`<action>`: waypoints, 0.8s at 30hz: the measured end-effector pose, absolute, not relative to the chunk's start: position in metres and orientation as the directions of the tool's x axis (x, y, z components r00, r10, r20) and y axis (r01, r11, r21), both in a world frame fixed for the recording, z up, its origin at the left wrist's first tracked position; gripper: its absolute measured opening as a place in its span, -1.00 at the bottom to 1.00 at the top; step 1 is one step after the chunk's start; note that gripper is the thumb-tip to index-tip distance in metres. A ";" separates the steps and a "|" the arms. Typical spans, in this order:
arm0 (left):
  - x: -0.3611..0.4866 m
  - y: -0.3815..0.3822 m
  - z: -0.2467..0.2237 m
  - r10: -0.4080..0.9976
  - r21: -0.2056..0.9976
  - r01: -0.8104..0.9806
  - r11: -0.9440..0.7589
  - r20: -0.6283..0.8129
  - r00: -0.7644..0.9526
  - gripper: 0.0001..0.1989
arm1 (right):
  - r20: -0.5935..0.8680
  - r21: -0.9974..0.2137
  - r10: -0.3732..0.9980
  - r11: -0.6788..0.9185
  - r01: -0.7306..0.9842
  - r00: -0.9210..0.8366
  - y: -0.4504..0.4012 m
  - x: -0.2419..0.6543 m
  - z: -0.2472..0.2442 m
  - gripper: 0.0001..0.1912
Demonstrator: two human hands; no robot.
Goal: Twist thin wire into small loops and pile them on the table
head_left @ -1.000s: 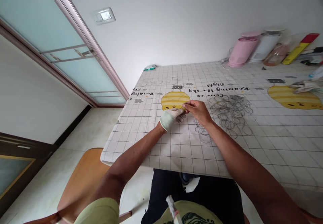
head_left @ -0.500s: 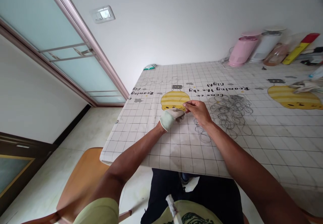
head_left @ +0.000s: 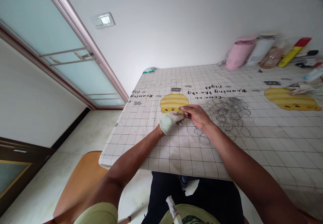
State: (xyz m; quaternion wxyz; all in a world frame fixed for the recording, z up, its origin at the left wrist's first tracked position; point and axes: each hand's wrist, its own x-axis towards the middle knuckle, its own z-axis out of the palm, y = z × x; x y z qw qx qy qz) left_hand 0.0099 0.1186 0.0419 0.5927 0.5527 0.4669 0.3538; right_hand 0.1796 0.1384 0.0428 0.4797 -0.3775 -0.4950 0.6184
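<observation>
My left hand (head_left: pixel 171 120), in a pale glove with a light green cuff, is closed low over the table; what its fingers hold is hidden. Bare and pinched, my right hand (head_left: pixel 196 115) meets the gloved fingertips. A thin dark wire (head_left: pixel 185 103) curves up from the pinch across the printed yellow balloon; it is so fine that it barely shows. Right beside my right hand lies a loose tangle of dark wire loops (head_left: pixel 228 113), some of them partly behind my wrist.
A checked tablecloth (head_left: pixel 141 139) covers the table. Along the wall stand a pink cylinder (head_left: pixel 238 54), a white cylinder (head_left: pixel 261 49), a bottle (head_left: pixel 271 57) and a yellow-red box (head_left: pixel 294 53). A crumpled glove (head_left: pixel 300 88) lies at right. A wooden chair (head_left: pixel 78 180) is at left.
My right hand has shifted slightly left and down, closer against the gloved fingers. The view has tilted a little; the wire tangle lies as before.
</observation>
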 end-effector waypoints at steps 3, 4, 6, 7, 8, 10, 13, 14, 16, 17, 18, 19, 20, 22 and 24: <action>0.010 0.117 0.041 0.935 0.985 0.098 0.139 -0.163 0.314 -0.81 | 0.023 -0.981 0.976 -0.020 -0.193 -0.216 0.139 0.180 0.040 -0.67; 0.010 0.116 0.042 0.939 0.986 0.098 0.136 -0.160 0.304 -0.82 | 0.036 -0.983 0.977 -0.003 -0.184 -0.209 0.139 0.181 0.040 -0.68; 0.009 0.115 0.044 0.950 0.987 0.096 0.131 -0.153 0.273 -0.85 | 0.069 -0.988 0.978 0.039 -0.150 -0.199 0.139 0.184 0.041 -0.70; 0.008 0.114 0.045 0.956 0.987 0.096 0.131 -0.152 0.249 -0.86 | 0.083 -0.990 0.978 0.059 -0.125 -0.192 0.139 0.186 0.042 -0.71; 0.007 0.114 0.047 0.964 0.987 0.096 0.131 -0.149 0.218 -0.87 | 0.094 -0.992 0.978 0.076 -0.101 -0.186 0.139 0.188 0.044 -0.71; 0.006 0.115 0.048 0.977 0.987 0.098 0.128 -0.143 0.156 -0.85 | 0.102 -0.993 0.975 0.089 -0.072 -0.195 0.139 0.192 0.048 -0.71; 0.004 0.118 0.049 0.987 0.987 0.106 0.123 -0.133 0.091 -0.81 | 0.090 -0.994 0.969 0.073 -0.082 -0.231 0.139 0.196 0.051 -0.69; 0.004 0.119 0.049 0.989 0.987 0.110 0.119 -0.128 0.077 -0.81 | 0.085 -0.994 0.969 0.067 -0.086 -0.234 0.139 0.196 0.051 -0.69; 0.004 0.120 0.049 0.993 0.988 0.109 0.107 -0.111 0.035 -0.82 | 0.072 -0.995 0.970 0.053 -0.087 -0.232 0.140 0.197 0.050 -0.69; 0.004 0.120 0.049 0.994 0.989 0.106 0.102 -0.104 0.013 -0.83 | 0.066 -0.995 0.970 0.047 -0.084 -0.234 0.140 0.197 0.049 -0.69; 0.004 0.120 0.050 0.995 0.990 0.102 0.101 -0.101 -0.006 -0.84 | 0.061 -0.996 0.969 0.043 -0.080 -0.239 0.141 0.197 0.048 -0.69; 0.004 0.119 0.051 0.995 0.990 0.096 0.101 -0.100 -0.021 -0.85 | 0.057 -0.996 0.968 0.040 -0.075 -0.245 0.142 0.198 0.048 -0.68; 0.003 0.118 0.052 0.995 0.991 0.090 0.098 -0.095 -0.030 -0.86 | 0.053 -0.997 0.966 0.036 -0.070 -0.254 0.142 0.199 0.048 -0.67; 0.002 0.116 0.055 0.996 0.994 0.074 0.080 -0.077 -0.044 -0.87 | 0.039 -0.998 0.961 0.023 -0.062 -0.275 0.142 0.202 0.049 -0.66; 0.001 0.113 0.058 0.997 0.996 0.068 0.061 -0.057 -0.056 -0.87 | 0.017 -0.998 0.954 -0.003 -0.067 -0.298 0.141 0.205 0.051 -0.65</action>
